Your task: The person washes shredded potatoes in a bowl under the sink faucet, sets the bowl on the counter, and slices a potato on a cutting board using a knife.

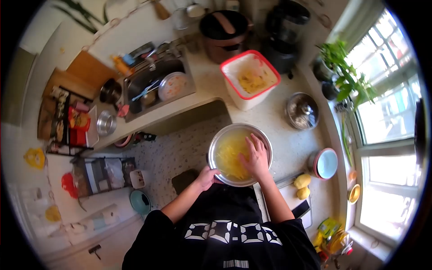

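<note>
A round metal bowl (269, 152) is right in front of me, holding cloudy yellowish water and thin pale-yellow strips (228, 157) that look like shredded potato. My left hand (207, 177) grips the near left rim, thumb over the edge. Over the right side of the bowl is my right hand (255, 158), its fingers stretched and the thumb apart, reaching into the water. Whether its fingertips touch the strips is hard to see. Two peeled potatoes (302, 185) lie on a pale board (284, 194) beside my right forearm, near a dark knife blade (301, 209).
A red-rimmed white bin (240, 100) with yellowish scraps stands behind the bowl. Farther left is the sink (135, 85) with a colander (173, 85). A glass-lidded pot (302, 111) and stacked bowls (326, 163) sit at right, by the window. The counter's edge runs left, above the floor.
</note>
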Demonstrator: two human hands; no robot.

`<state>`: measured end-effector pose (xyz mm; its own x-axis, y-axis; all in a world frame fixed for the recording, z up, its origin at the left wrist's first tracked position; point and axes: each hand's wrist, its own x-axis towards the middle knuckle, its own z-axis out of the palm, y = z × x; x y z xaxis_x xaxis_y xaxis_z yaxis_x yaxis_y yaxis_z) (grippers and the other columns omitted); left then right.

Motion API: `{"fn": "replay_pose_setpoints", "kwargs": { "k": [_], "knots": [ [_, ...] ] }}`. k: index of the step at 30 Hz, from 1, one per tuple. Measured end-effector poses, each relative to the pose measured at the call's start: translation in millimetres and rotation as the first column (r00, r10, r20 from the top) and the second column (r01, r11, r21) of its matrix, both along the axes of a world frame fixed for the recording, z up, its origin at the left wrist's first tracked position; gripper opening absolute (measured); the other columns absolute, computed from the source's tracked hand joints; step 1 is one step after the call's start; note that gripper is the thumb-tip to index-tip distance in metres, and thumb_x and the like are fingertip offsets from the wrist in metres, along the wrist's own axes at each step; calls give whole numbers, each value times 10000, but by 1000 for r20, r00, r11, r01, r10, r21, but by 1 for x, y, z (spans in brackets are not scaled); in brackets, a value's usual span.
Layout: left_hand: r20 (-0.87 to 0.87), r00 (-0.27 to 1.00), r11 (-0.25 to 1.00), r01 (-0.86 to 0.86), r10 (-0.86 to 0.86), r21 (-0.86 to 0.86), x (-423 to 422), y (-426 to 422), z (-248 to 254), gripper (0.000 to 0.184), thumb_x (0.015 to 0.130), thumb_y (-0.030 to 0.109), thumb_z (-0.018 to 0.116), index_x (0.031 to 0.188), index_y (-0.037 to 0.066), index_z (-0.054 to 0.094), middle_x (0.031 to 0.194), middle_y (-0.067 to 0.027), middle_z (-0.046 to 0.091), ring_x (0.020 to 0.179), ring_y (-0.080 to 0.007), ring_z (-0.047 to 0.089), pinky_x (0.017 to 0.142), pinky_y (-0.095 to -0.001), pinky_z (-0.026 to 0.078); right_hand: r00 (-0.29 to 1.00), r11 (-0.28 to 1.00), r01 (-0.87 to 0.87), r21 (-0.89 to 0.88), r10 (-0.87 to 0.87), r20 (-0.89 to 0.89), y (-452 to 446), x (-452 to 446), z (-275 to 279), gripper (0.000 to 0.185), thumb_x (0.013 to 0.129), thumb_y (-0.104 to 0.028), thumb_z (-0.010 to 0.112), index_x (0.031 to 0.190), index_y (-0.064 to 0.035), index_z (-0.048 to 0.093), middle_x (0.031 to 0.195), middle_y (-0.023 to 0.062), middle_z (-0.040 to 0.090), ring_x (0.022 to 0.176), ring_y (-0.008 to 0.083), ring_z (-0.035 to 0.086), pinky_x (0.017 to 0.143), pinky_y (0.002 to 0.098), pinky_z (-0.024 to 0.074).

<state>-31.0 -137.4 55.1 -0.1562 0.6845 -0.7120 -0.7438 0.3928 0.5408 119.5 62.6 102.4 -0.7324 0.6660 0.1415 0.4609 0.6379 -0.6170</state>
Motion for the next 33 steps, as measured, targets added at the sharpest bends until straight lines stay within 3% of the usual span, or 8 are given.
{"fn": "replay_pose_setpoints", "kwargs": {
  "k": [4, 13, 17, 19, 26, 29, 33],
  "knots": [
    [-54, 989, 990, -139, 139, 1, -20, -24, 21, 494, 872, -22, 499, 1361, 39, 478, 1170, -161, 637, 962, -319, 701, 741, -484, 646, 992, 991, -125, 47, 126, -15, -12, -53, -8, 581, 862, -200, 707, 1392, -36, 533, 1437, 207, 518, 1299, 413, 503, 1091, 465, 423],
    [-7, 945, 944, -327, 327, 41, -113, -92, 12, 534, 867, -9, 525, 1390, 56, 434, 1177, -163, 619, 947, -317, 703, 711, -462, 654, 934, 934, -352, 66, 345, 93, -55, -193, -9, 589, 894, -290, 694, 1401, -41, 527, 1383, 217, 544, 1248, 412, 529, 1063, 465, 442],
    [-28, 923, 923, -382, 383, 44, -165, -118, 3, 540, 867, 9, 544, 1393, 47, 432, 1157, -161, 627, 937, -315, 705, 707, -449, 656, 896, 902, -431, -14, 430, 112, -72, -261, -17, 629, 904, -332, 683, 1429, -47, 488, 1423, 243, 500, 1273, 444, 496, 1076, 488, 428],
    [-53, 917, 918, -397, 396, -10, -194, -131, 6, 555, 866, -14, 518, 1406, 48, 406, 1211, -176, 600, 975, -347, 693, 735, -486, 651, 879, 887, -460, -41, 461, 120, -82, -294, -17, 628, 908, -333, 680, 1432, -48, 483, 1408, 245, 506, 1262, 447, 500, 1069, 490, 430],
    [-61, 852, 854, -520, 520, 3, -270, -170, 0, 551, 854, -37, 498, 1392, 49, 419, 1212, -170, 604, 1011, -359, 688, 765, -536, 641, 814, 812, -579, -69, 580, -10, -115, -403, -24, 595, 916, -322, 677, 1409, -41, 497, 1289, 247, 549, 1192, 451, 527, 1018, 497, 447],
    [-75, 800, 800, -599, 596, -35, -296, -174, 27, 546, 848, -37, 499, 1384, 47, 436, 1205, -172, 614, 1004, -355, 693, 769, -542, 637, 780, 777, -625, -73, 626, -20, -125, -441, -28, 616, 930, -345, 667, 1444, -65, 475, 1305, 251, 546, 1182, 460, 534, 1021, 496, 449],
    [-93, 749, 751, -660, 656, -22, -321, -181, 25, 541, 864, 3, 535, 1393, 47, 433, 1209, -172, 625, 974, -352, 706, 754, -523, 637, 728, 720, -682, -126, 685, -25, -133, -488, -24, 650, 930, -338, 665, 1474, -70, 431, 1341, 255, 517, 1226, 462, 504, 1058, 493, 423]
  ]
}}
